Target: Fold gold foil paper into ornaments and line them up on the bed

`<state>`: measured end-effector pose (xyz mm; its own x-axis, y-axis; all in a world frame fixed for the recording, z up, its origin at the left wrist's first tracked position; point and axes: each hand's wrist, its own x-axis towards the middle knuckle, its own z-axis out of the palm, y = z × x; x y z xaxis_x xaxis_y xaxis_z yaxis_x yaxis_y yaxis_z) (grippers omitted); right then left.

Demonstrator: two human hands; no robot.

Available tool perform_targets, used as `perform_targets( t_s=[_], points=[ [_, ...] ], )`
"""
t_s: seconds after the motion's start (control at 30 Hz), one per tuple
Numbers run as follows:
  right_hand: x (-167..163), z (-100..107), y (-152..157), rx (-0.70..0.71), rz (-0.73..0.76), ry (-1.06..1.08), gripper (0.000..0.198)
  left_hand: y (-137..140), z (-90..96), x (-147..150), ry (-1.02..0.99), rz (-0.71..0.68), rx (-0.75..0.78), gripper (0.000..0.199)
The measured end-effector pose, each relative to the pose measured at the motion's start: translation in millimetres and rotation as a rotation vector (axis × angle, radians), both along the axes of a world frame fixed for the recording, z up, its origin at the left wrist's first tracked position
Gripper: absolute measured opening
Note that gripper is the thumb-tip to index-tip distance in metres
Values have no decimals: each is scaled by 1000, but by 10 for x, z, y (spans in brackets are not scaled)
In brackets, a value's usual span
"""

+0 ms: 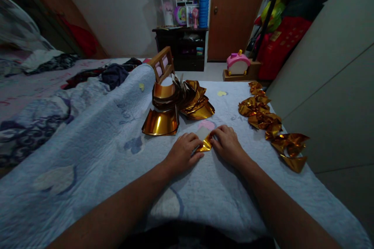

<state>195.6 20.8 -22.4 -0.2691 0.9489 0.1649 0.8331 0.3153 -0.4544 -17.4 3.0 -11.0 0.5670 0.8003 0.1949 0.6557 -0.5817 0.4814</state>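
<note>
Between my two hands, low over the bedspread, is a small sheet of gold foil paper (206, 144), partly folded, with its pale back showing at the top. My left hand (184, 151) grips the sheet's left side with bent fingers. The right side is pinched by my right hand (226, 142). Just beyond my hands lies a fanned stack of gold foil sheets (162, 122), curled and overlapping. Off to the right, a row of folded gold foil pieces (264, 118) runs along the bed's edge.
A light blue quilted bedspread (117, 186) covers the surface under my hands. Rumpled clothes (113, 76) lie at the left. A wooden headboard part (163, 64) rises behind the stack. Farther back stand a dark cabinet (181, 50), a pink toy case (238, 64) and a door (236, 15).
</note>
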Motion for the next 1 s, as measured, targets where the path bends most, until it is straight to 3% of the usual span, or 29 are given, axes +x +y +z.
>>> perform_targets(
  t_s=[0.2, 0.33, 0.47, 0.63, 0.77, 0.87, 1.0],
  points=[
    [-87, 20, 52, -23, -131, -77, 28, 13, -29, 1, -39, -7, 56, 15],
    [-132, 36, 33, -22, -72, -136, 34, 25, -51, 2, -83, 61, 77, 14],
    [-123, 21, 27, -5, -49, -78, 27, 28, -61, 6, -107, 117, 22, 29],
    [-69, 16, 49, 9, -54, 204, 17, 19, -21, 13, -212, 130, -66, 56],
    [-40, 74, 46, -171, -4, 510, 9, 20, -19, 4, -313, 152, -132, 72],
    [-34, 140, 23, -267, 16, 776, 15, 25, -25, 2, -426, 192, -225, 78],
    [-28, 219, -20, -439, 18, 1007, 18, 21, 31, 33, -723, 282, -435, 79]
  ],
)
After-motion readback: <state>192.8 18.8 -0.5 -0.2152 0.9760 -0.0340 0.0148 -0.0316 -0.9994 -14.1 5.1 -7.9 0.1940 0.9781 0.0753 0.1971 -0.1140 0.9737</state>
